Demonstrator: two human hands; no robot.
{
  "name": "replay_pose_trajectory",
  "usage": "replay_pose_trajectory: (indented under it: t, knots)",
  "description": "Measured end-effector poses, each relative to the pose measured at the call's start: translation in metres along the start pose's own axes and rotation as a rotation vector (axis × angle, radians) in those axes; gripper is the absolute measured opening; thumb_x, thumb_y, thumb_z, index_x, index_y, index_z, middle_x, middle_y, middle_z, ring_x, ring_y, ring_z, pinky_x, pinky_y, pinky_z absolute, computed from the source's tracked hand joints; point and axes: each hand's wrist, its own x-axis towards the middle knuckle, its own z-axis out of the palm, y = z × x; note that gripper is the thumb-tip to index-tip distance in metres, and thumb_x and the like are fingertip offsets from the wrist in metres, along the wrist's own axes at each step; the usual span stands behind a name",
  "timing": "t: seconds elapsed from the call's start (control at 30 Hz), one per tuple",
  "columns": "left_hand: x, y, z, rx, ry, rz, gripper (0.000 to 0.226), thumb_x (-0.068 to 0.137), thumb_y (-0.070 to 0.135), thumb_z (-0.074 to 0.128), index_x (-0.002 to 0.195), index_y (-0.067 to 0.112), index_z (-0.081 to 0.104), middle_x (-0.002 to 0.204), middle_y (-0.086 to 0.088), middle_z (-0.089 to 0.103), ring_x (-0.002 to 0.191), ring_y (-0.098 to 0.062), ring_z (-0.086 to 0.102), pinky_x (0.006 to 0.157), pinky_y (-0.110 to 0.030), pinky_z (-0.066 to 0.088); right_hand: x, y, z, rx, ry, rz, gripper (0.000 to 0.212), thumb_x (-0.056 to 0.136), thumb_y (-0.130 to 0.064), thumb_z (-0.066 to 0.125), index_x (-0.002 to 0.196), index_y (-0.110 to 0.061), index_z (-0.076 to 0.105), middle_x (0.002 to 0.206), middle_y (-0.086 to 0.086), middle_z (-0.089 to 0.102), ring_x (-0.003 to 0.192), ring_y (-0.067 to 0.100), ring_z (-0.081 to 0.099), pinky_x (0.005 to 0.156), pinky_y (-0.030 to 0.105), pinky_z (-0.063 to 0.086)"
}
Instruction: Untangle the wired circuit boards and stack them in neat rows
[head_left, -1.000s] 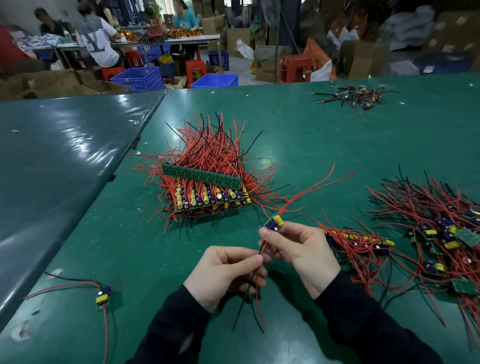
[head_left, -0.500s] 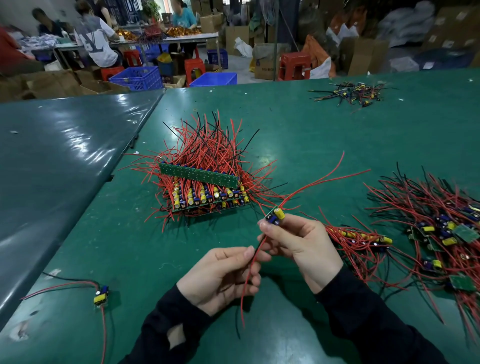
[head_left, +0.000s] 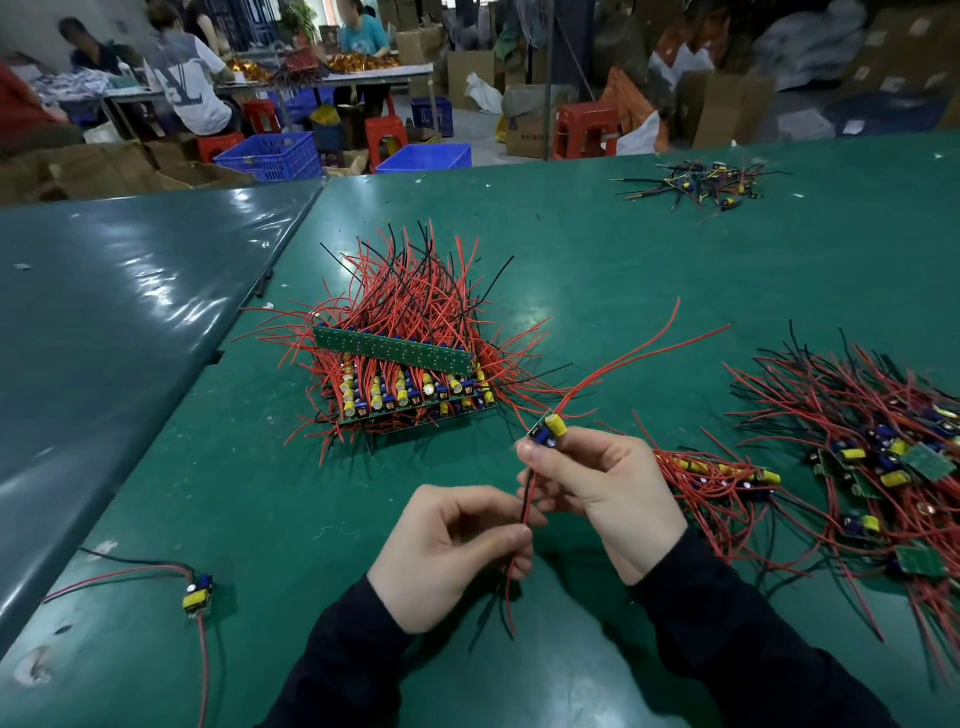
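Head view: the right hand (head_left: 597, 483) pinches a small circuit board (head_left: 546, 428) just in front of the stacked rows (head_left: 410, 384), right of their near corner, while the left hand (head_left: 457, 551) pinches its red and black leads (head_left: 522, 525) below. The risk, as I judge it: its upper red wires trail over toward the stack's fringe and could snag it, dragging rows crooked. To the stack's right waits the tangled pile (head_left: 872, 457); a careless sleeve could re-knot it.

Factory workshop: green worktables (head_left: 156, 322), cardboard boxes (head_left: 727, 106), seated workers (head_left: 189, 78)
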Motion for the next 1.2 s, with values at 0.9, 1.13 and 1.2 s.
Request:
replay_pose_trajectory:
  t: [0.9, 1.13, 1.2]
  knots:
    - [0.000, -0.007, 0.007, -0.149, -0.207, -0.106, 0.011, 0.085, 0.006, 0.055, 0.087, 0.002, 0.065, 0.077, -0.009, 0.072, 0.070, -0.018, 0.068, 0.068, -0.024, 0.054, 0.011, -0.017, -0.013, 0.294, 0.120, 0.019, 0.007, 0.063, -0.019, 0.071, 0.066, -0.015, 0.076, 0.061, 0.005, 0.068, 0.053, 0.013, 0.067, 0.047, 0.016, 0.051]
    - [-0.002, -0.002, -0.008, -0.499, -0.388, -0.255, 0.046, 0.085, 0.030, 0.065, 0.117, -0.003, 0.062, 0.074, -0.006, 0.061, 0.069, -0.020, 0.062, 0.079, -0.036, 0.052, 0.008, -0.016, -0.009, 0.208, 0.027, -0.017, 0.009, 0.061, -0.021, 0.071, 0.066, -0.015, 0.074, 0.060, 0.005, 0.067, 0.051, 0.013, 0.066, 0.045, 0.015, 0.049]
    - [-0.004, 0.002, -0.010, -0.552, -0.472, -0.249, 0.057, 0.084, 0.025, 0.063, 0.129, -0.008, 0.049, 0.082, -0.008, 0.060, 0.078, -0.024, 0.061, 0.087, -0.044, 0.048, 0.008, -0.016, -0.010, 0.207, 0.028, -0.020, 0.011, 0.060, -0.021, 0.071, 0.067, -0.013, 0.074, 0.059, 0.005, 0.066, 0.049, 0.012, 0.065, 0.044, 0.015, 0.049]
